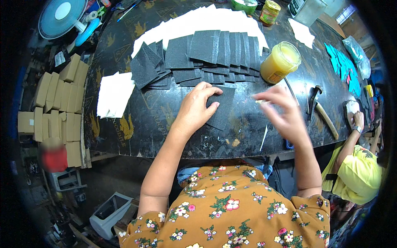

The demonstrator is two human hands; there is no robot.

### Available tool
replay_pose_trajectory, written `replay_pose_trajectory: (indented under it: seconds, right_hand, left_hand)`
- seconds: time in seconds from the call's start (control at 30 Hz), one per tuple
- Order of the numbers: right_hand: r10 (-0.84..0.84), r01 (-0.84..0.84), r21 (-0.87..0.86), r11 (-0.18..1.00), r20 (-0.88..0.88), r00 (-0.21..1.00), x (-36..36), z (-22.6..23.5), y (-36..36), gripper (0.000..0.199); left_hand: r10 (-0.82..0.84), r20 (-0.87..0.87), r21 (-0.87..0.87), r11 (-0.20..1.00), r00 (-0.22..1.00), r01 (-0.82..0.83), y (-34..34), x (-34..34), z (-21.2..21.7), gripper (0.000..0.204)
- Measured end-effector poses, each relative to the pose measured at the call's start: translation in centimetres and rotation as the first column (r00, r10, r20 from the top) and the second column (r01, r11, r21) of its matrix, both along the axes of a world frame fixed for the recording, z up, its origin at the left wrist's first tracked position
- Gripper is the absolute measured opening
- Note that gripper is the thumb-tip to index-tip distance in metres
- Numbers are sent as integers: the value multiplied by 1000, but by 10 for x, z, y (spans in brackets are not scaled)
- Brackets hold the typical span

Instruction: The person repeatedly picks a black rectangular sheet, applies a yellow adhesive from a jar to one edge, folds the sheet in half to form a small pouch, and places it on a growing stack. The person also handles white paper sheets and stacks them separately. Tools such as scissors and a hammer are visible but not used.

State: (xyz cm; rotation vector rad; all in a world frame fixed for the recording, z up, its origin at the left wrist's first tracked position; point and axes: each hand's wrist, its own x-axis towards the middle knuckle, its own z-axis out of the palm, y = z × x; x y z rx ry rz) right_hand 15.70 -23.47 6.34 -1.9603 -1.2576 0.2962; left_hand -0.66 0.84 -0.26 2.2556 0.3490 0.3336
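My left hand (199,105) presses on a dark grey felt-like piece (223,109) on the black table, its fingers curled over the left edge and the thumb on top. To the right, my right hand (279,109) hovers over the table, blurred by motion; a small pale bit shows at its fingertips, too smeared to name. Beyond my left hand lie overlapping stacks of similar dark pieces (202,49). An uncapped jar of yellowish, glue-like stuff (281,62) stands past my right hand.
White sheets (182,28) fan out behind the stacks, with more white pieces (115,95) at left. A hammer (326,120) lies at right, near a co-worker in yellow (355,173). Cardboard boxes (62,95) and a blue fan (62,14) are at left.
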Motion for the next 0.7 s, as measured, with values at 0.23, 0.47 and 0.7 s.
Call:
replay_pose_trajectory:
  seconds: [0.23, 0.47, 0.7]
  right_hand:
    - [10, -2, -42, 999, 202, 979, -11, -74, 50, 45]
    - [271, -240, -126, 963, 466, 842, -65, -56, 14, 42]
    - [189, -186, -47, 981, 399, 897, -57, -55, 16, 48]
  left_hand:
    - [19, -72, -22, 1000, 997, -20, -1, -1, 4, 33]
    - [20, -48, -34, 999, 999, -22, 0, 0, 2, 32]
    - [27, -53, -67, 997, 998, -31, -1, -2, 0, 30]
